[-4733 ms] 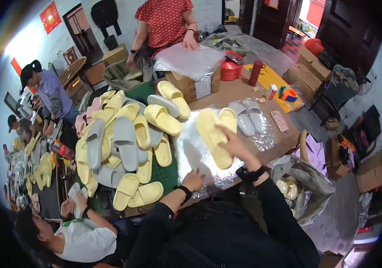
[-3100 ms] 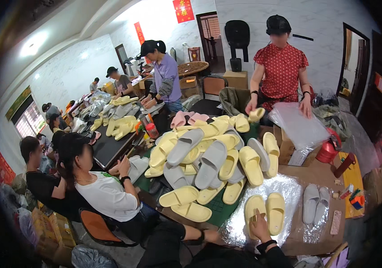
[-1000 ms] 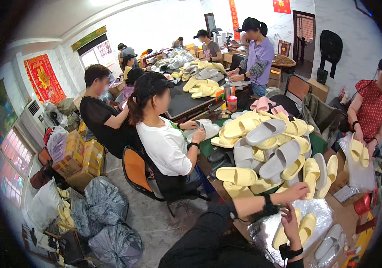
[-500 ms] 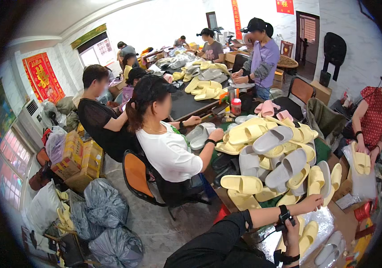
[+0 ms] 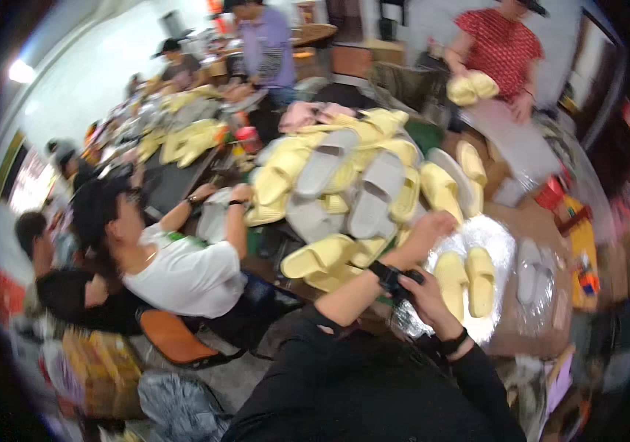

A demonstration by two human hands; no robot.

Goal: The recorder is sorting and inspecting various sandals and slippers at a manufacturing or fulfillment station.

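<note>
My left hand is stretched out beside the slipper pile, fingers loosely extended and somewhat blurred, with nothing visible in it. A black strapped device sits on my left wrist. My right hand is closed at that wrist, its fingers round a small black part of the device. Just past my right hand, a pair of yellow slippers lies side by side on a shiny clear plastic bag. Yellow and grey slippers are heaped on the table beyond my left hand.
Grey slippers in clear plastic lie on cardboard at the right. A person in red holds yellow slippers across the table. At the left, a person in a white shirt sits on an orange-backed chair.
My view has swung right and down, so the pile appears farther left. My right hand stays at my left wrist. The person in red has lifted yellow slippers off the plastic.
</note>
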